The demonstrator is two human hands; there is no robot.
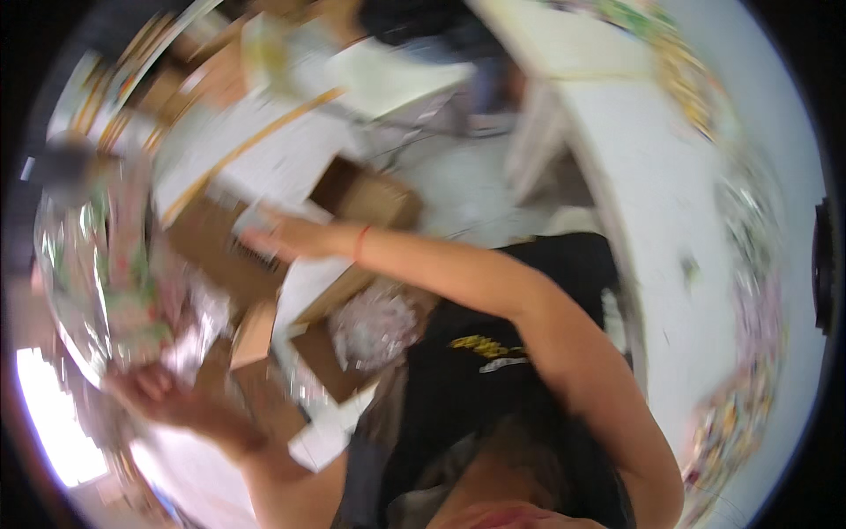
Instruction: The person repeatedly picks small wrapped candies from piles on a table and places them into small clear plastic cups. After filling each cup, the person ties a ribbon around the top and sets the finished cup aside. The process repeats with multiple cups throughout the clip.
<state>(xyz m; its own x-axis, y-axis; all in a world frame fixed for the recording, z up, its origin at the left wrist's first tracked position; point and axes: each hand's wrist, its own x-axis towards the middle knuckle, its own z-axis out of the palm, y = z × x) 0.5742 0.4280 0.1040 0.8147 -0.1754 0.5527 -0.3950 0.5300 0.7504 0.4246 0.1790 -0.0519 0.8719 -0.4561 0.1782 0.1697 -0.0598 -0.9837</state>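
Note:
My right hand (pixel 281 235), a red band at its wrist, reaches across to the left over a brown cardboard carton (pixel 211 241). A small pale thing (pixel 248 221) lies at its fingertips; blur hides whether it is gripped. Dark printed marks show on the cardboard just below the fingers. At the lower left, my left hand (pixel 149 390) is raised with its fingers bent, beside the lower edge of a large clear plastic bag (pixel 99 284). Packs in green, pink and white show through the bag. Whether the left fingers hold its edge cannot be made out.
An open cardboard box (pixel 367 195) stands beyond my right forearm. Another open box (pixel 337 364) near my body holds clear crinkled plastic packs (pixel 377 324). A long white table (pixel 667 264) runs along the right, with packaged goods (pixel 733 410) at its far side. Someone in dark clothing (pixel 429 26) is at the top.

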